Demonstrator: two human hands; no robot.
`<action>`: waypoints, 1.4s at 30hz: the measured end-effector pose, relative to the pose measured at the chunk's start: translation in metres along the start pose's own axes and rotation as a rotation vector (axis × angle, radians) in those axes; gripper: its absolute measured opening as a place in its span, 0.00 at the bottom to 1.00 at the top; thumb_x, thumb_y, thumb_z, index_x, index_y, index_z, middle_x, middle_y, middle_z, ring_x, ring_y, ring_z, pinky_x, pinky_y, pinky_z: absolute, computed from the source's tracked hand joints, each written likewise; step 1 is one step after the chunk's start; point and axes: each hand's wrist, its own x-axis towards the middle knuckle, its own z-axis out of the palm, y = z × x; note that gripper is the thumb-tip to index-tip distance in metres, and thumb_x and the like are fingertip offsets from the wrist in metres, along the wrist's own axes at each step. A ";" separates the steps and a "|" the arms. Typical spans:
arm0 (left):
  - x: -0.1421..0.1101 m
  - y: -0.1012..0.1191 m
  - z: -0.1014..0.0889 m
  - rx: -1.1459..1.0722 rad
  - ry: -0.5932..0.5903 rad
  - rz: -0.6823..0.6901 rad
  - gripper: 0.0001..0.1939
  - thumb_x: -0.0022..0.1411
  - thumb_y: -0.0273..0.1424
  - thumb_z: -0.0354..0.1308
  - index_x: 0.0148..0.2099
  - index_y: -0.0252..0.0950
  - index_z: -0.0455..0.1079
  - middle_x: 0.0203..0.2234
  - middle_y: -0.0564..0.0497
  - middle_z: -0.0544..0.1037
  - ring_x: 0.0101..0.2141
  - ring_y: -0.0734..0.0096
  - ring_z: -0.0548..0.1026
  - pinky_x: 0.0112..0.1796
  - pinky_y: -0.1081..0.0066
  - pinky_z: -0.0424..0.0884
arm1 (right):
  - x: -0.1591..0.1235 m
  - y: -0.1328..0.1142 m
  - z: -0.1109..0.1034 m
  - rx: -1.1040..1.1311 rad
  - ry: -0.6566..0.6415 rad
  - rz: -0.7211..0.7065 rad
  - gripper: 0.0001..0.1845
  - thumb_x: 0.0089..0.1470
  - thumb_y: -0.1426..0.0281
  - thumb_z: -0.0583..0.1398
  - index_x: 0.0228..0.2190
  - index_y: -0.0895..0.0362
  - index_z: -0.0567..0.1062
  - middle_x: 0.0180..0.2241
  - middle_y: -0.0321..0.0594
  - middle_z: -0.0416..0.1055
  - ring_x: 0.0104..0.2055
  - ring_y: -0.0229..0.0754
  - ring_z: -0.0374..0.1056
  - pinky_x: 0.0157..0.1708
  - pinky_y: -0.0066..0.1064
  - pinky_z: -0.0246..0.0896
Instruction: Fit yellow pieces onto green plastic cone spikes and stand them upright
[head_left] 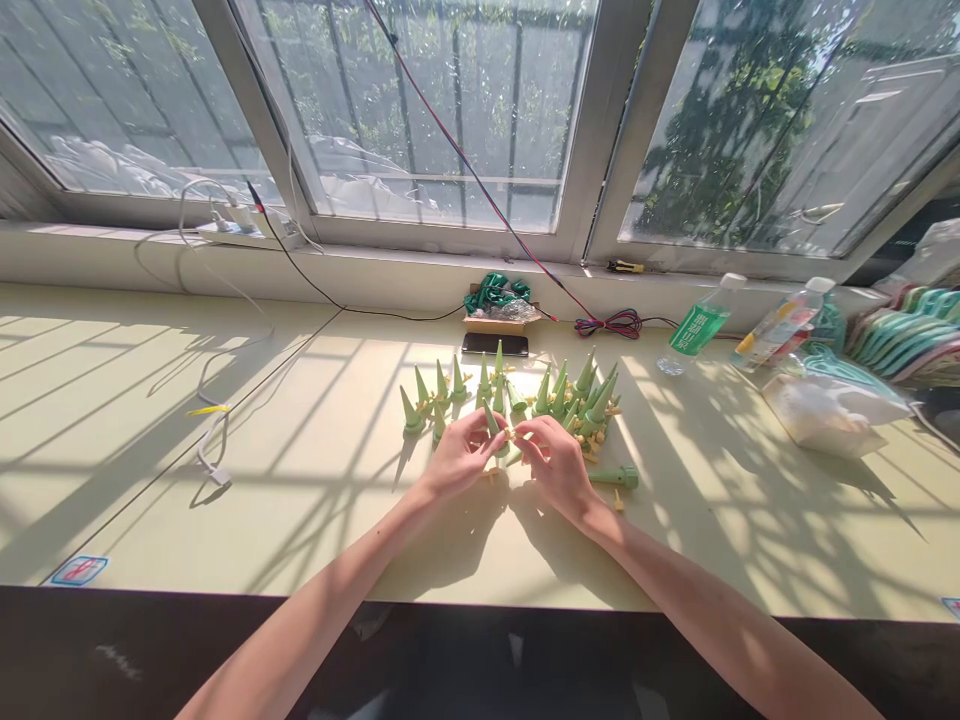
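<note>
My left hand (463, 455) pinches a small green cone (491, 420) whose pointed tip rises above the fingers. Beside it, my right hand (553, 460) is closed on a tiny yellow piece (511, 433), held against the cone. The fingers partly cover where the two parts meet. Several more green cones (459, 380) stand upright just beyond the hands, with small yellow pieces among them. On the right, other cones (600, 400) lean together in a cluster. A green cylindrical piece (619, 477) lies right of my right hand, with a loose yellow piece (619, 500) near it.
Behind the cones lie a black phone (495, 345) and a small cardboard box (501, 322) with green material. Two bottles (697, 325) and a plastic bag (832, 405) occupy the right. A white cable (206, 450) trails across the left of the table (315, 500).
</note>
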 end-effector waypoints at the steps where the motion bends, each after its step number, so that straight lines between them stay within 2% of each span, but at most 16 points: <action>1: 0.000 0.002 0.000 -0.022 0.003 -0.018 0.14 0.65 0.41 0.61 0.42 0.34 0.71 0.36 0.47 0.78 0.34 0.68 0.79 0.31 0.73 0.76 | 0.000 0.000 0.000 0.016 0.000 0.013 0.12 0.66 0.61 0.57 0.38 0.55 0.76 0.36 0.41 0.71 0.28 0.38 0.69 0.23 0.29 0.67; 5: -0.001 0.005 0.000 -0.064 -0.004 -0.046 0.14 0.64 0.41 0.62 0.42 0.35 0.71 0.34 0.48 0.79 0.33 0.69 0.78 0.29 0.74 0.75 | 0.000 -0.001 -0.001 0.041 -0.007 0.013 0.13 0.66 0.60 0.58 0.37 0.55 0.76 0.36 0.40 0.71 0.27 0.37 0.69 0.23 0.29 0.66; 12: -0.001 -0.001 0.000 -0.029 -0.031 0.016 0.13 0.65 0.39 0.62 0.43 0.34 0.71 0.36 0.48 0.78 0.36 0.67 0.80 0.35 0.71 0.77 | 0.000 -0.001 -0.002 -0.044 -0.001 -0.013 0.17 0.67 0.58 0.56 0.33 0.57 0.74 0.30 0.39 0.72 0.28 0.39 0.66 0.28 0.30 0.64; 18: -0.003 -0.001 0.001 0.003 -0.047 0.033 0.11 0.64 0.37 0.61 0.42 0.34 0.72 0.35 0.47 0.78 0.34 0.68 0.79 0.32 0.72 0.76 | 0.001 0.002 -0.001 -0.139 0.010 -0.035 0.25 0.68 0.57 0.53 0.22 0.56 0.66 0.20 0.33 0.61 0.23 0.36 0.56 0.26 0.29 0.52; 20: -0.003 -0.002 0.001 0.012 -0.037 0.034 0.11 0.65 0.37 0.61 0.43 0.34 0.72 0.36 0.47 0.77 0.33 0.69 0.78 0.32 0.72 0.76 | 0.001 0.000 -0.001 -0.121 -0.005 -0.013 0.23 0.68 0.58 0.53 0.24 0.56 0.68 0.22 0.33 0.63 0.24 0.36 0.58 0.26 0.29 0.53; 24: -0.002 -0.005 0.001 0.044 -0.001 0.027 0.11 0.66 0.38 0.59 0.42 0.34 0.71 0.35 0.48 0.77 0.32 0.69 0.78 0.31 0.72 0.75 | 0.000 -0.005 -0.002 -0.054 -0.029 0.016 0.14 0.67 0.59 0.55 0.38 0.57 0.73 0.32 0.39 0.72 0.27 0.37 0.64 0.26 0.29 0.59; 27: -0.001 -0.005 0.000 0.061 -0.004 0.027 0.10 0.66 0.37 0.58 0.42 0.34 0.71 0.35 0.48 0.76 0.31 0.70 0.77 0.30 0.73 0.74 | 0.000 -0.005 -0.002 -0.043 -0.051 -0.001 0.13 0.67 0.61 0.55 0.39 0.57 0.73 0.35 0.41 0.73 0.28 0.38 0.66 0.27 0.29 0.61; 31: -0.002 -0.004 0.001 0.094 -0.020 0.044 0.07 0.65 0.33 0.57 0.42 0.34 0.71 0.34 0.49 0.76 0.28 0.73 0.75 0.27 0.75 0.71 | 0.001 0.002 -0.001 -0.069 -0.068 -0.005 0.15 0.68 0.61 0.54 0.33 0.56 0.71 0.28 0.36 0.69 0.26 0.37 0.62 0.26 0.28 0.57; 35: -0.003 -0.005 0.002 0.146 -0.052 0.071 0.06 0.64 0.31 0.56 0.40 0.34 0.71 0.33 0.49 0.76 0.24 0.77 0.69 0.22 0.77 0.65 | 0.000 0.009 0.000 -0.108 -0.069 0.034 0.24 0.69 0.57 0.51 0.23 0.55 0.64 0.20 0.31 0.59 0.22 0.35 0.53 0.23 0.28 0.49; 37: -0.003 -0.005 0.002 0.148 -0.056 0.072 0.05 0.64 0.30 0.56 0.39 0.34 0.71 0.33 0.49 0.76 0.24 0.78 0.68 0.22 0.78 0.65 | -0.001 0.009 0.000 -0.121 -0.069 0.059 0.26 0.69 0.56 0.51 0.21 0.55 0.63 0.19 0.31 0.59 0.21 0.35 0.53 0.22 0.28 0.49; 39: -0.003 -0.004 0.002 0.139 -0.040 0.066 0.05 0.63 0.31 0.56 0.39 0.34 0.70 0.34 0.48 0.77 0.25 0.77 0.70 0.22 0.78 0.66 | -0.001 0.007 0.000 -0.114 -0.078 0.082 0.23 0.69 0.56 0.51 0.25 0.56 0.68 0.21 0.33 0.64 0.22 0.36 0.57 0.23 0.28 0.51; 42: -0.001 -0.003 0.002 0.136 -0.009 0.054 0.06 0.63 0.32 0.57 0.40 0.34 0.71 0.32 0.49 0.76 0.24 0.76 0.70 0.23 0.77 0.67 | 0.000 0.002 -0.002 -0.052 -0.108 0.084 0.16 0.67 0.57 0.54 0.37 0.56 0.73 0.31 0.39 0.74 0.24 0.37 0.65 0.24 0.28 0.58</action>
